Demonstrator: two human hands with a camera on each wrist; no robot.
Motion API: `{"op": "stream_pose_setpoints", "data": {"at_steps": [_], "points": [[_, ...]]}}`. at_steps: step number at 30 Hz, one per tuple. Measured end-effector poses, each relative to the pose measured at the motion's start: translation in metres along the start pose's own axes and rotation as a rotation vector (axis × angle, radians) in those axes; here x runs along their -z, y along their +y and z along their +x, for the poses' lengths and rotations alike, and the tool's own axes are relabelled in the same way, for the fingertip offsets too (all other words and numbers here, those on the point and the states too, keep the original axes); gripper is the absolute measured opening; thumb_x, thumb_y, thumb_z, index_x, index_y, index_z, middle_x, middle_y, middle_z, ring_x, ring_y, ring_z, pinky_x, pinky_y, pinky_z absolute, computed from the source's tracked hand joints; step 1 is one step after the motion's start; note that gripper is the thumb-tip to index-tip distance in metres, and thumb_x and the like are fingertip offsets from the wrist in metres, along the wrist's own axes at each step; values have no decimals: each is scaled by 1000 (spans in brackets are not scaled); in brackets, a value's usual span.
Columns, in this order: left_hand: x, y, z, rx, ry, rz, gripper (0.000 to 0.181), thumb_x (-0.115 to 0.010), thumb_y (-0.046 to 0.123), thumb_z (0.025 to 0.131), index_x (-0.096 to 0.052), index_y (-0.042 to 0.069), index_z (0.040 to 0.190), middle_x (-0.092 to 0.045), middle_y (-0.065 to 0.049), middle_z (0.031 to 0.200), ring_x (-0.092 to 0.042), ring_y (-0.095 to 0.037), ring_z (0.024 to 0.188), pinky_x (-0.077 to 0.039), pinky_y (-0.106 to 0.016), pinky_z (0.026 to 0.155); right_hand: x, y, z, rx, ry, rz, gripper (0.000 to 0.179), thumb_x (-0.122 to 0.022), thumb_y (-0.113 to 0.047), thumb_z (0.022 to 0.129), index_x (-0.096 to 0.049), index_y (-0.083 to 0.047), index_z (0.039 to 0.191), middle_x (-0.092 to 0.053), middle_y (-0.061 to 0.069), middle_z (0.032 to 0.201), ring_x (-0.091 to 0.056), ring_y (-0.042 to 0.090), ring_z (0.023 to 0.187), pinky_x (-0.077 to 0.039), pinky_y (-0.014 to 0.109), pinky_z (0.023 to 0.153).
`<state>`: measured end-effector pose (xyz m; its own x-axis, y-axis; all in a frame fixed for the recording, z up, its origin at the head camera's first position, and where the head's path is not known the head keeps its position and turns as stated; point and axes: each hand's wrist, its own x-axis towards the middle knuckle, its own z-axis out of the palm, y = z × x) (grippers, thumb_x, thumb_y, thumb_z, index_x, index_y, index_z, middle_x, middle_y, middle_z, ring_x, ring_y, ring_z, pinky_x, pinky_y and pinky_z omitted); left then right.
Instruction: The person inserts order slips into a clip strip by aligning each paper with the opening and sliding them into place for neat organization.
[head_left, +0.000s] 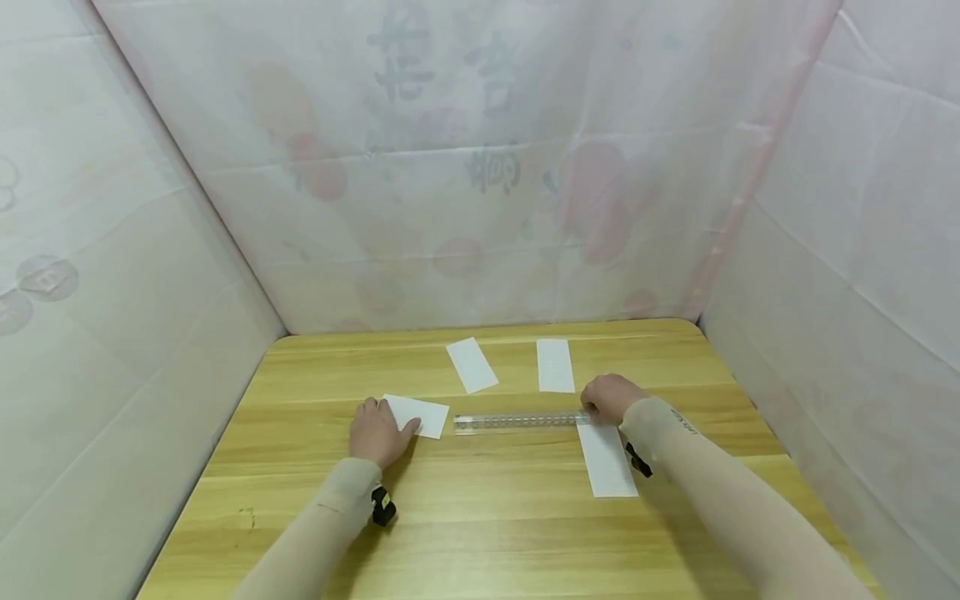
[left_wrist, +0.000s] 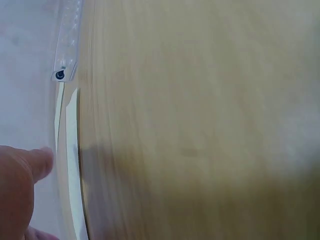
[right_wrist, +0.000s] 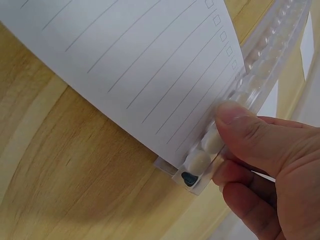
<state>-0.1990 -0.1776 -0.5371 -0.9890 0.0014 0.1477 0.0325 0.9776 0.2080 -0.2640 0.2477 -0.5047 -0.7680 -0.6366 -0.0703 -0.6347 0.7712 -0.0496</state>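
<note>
A clear plastic strip with a row of round whitish bumps (head_left: 517,422) lies crosswise on the wooden table. My right hand (head_left: 611,397) pinches its right end between thumb and fingers; the right wrist view shows the thumb (right_wrist: 245,120) on top. One end of a lined paper slip with small checkboxes (right_wrist: 145,65) meets the strip there; whether it sits inside or underneath, I cannot tell. My left hand (head_left: 378,433) rests at the left end of another white slip (head_left: 420,416), fingers spread and thumb near its lower edge. That hand is mostly out of frame in the left wrist view.
Two more white slips lie toward the back, a tilted one (head_left: 472,365) and a straighter one (head_left: 556,365). Pale printed curtains (head_left: 465,208) enclose the table's back and sides. Bare wood (head_left: 487,517) shows in front of the strip.
</note>
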Motion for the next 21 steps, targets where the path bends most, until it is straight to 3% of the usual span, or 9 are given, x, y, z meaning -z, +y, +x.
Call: {"op": "stream_pose_setpoints", "data": {"at_steps": [6,13,21], "points": [[-4,10,4,47,-29,30,96,-50,68,87,-47,-19,126,-49,-31,116,-47,-42,108,-44,-53,88,0,2,1,0,-1,-9,35,-66,7,75,-52,-20,59,-44,-10,58,-35,7,55,-33,26,54],[-11,12,4,100,-43,32,98,-56,72,80,-50,-19,117,-48,-27,107,-47,-38,98,-45,-52,83,-1,3,1,14,2,6,33,-65,9,73,-54,-19,58,-43,-10,57,-34,7,54,-32,25,53],[-15,7,4,109,-50,21,97,-57,72,79,-51,-18,116,-47,-28,109,-47,-39,98,-49,-52,76,-4,6,3,7,-1,8,34,-65,7,73,-52,-21,59,-43,-11,56,-35,6,54,-33,25,53]]}}
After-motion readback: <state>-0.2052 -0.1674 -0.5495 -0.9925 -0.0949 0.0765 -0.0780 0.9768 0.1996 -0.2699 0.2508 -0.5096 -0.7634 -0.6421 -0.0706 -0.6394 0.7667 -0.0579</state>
